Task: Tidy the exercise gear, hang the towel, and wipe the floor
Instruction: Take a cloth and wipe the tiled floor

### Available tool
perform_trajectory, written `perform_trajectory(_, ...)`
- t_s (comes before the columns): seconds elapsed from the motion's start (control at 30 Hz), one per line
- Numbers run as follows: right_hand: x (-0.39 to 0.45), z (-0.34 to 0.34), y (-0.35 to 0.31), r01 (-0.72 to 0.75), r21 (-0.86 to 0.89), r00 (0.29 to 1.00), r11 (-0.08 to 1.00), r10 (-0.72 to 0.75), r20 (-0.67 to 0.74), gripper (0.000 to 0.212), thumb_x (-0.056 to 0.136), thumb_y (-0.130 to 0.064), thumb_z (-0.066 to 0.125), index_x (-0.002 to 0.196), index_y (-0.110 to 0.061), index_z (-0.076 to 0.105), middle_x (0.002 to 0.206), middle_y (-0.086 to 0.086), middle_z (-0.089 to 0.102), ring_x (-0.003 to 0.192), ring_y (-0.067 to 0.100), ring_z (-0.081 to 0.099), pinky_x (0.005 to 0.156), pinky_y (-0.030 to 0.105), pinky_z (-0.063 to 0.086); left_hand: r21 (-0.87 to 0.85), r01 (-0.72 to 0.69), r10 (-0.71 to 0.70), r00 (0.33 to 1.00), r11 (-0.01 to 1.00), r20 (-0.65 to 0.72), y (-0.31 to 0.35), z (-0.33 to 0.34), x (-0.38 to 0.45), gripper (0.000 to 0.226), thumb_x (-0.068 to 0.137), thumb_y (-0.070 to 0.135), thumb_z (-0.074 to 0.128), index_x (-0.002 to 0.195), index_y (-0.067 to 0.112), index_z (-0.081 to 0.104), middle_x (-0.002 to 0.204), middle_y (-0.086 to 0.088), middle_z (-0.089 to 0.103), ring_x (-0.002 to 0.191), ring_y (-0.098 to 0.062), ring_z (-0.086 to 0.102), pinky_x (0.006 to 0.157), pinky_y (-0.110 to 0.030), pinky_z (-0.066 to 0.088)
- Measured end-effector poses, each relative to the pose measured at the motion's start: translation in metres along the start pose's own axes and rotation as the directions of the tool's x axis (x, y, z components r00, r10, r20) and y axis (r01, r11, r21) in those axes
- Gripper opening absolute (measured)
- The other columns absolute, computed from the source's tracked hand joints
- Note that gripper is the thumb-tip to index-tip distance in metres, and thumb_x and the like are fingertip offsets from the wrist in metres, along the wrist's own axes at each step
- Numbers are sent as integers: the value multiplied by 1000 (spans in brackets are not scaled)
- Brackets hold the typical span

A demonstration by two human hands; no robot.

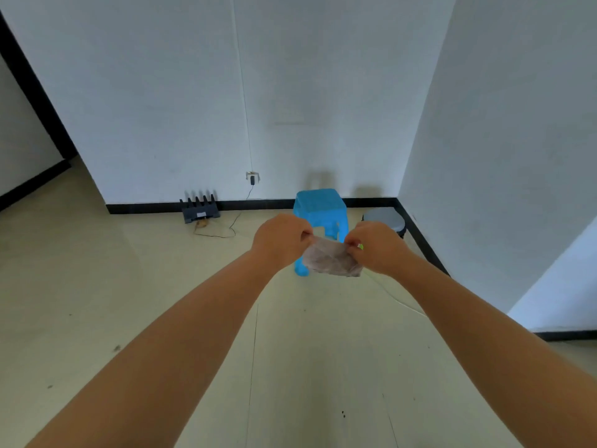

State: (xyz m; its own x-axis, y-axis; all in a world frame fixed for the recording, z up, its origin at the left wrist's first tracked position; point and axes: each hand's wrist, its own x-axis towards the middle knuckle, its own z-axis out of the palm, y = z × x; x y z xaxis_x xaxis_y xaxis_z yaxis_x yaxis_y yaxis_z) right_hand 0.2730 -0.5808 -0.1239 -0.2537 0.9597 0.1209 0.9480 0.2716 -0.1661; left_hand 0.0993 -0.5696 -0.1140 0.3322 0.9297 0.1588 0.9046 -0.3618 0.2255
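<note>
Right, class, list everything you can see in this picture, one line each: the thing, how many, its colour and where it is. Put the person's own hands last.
Cloth: one, pale grey, held up between both hands in front of the stool.
Stool: one, blue plastic, on the floor by the far wall.
Round lidded bin: one, grey, in the right corner.
Router: one, black with upright antennas, on the floor against the skirting.
Wall socket with plug: one, low on the far wall, a thin cable running down to the floor.
Floor: pale cream, with a few dark specks.
Left hand: pinches the cloth's left edge.
Right hand: pinches the cloth's right edge.
</note>
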Motion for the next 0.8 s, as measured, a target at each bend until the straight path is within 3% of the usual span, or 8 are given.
perform_trajectory(0.2,173,29,70,-37,-18,999,999,37,-8,28,91,-10,44,104,-6,69,103,13,62,94,26,55,71,29,39,69,-52,48,998,996,47,-53,37,184,29,97,20,39,106,10,65,103,-7,62,98,-24,59,81,-32,47)
perform_trajectory(0.33,297,59,131,-26,-78,1000,997,26,-1,30,91,-9,42,107,-8,68,99,12,61,84,21,49,57,18,32,121,-83,71,993,989,98,-88,79,313,30,98,23,39,108,9,64,108,-8,61,98,-24,59,83,-33,48)
perform_trajectory(0.43,390,77,178,-16,-106,999,994,19,35,30,90,-11,44,109,-8,67,107,12,63,100,26,55,73,28,39,100,-53,41,992,994,120,-112,104,415,29,97,21,40,108,9,64,110,-8,60,99,-25,58,83,-33,47)
perform_trajectory(0.53,474,97,219,-46,-71,998,996,50,48,27,88,-12,48,104,-6,68,104,13,63,102,26,53,70,26,32,99,-58,42,987,993,156,-134,126,506,29,97,20,40,109,10,64,109,-9,60,99,-24,58,83,-33,48)
perform_trajectory(0.67,563,138,267,-82,-31,992,996,84,92,31,92,-10,42,110,-8,67,107,13,62,104,26,52,81,30,42,74,-51,31,967,996,254,-166,168,601,30,97,22,40,111,12,64,113,-8,59,103,-25,57,82,-32,46)
perform_trajectory(0.8,667,200,328,-89,-43,972,995,97,213,33,91,-10,42,112,-12,67,110,9,63,106,25,52,86,29,42,7,-4,2,941,1000,338,-209,244,709,30,96,21,41,110,13,66,113,-9,61,106,-24,56,85,-34,46)
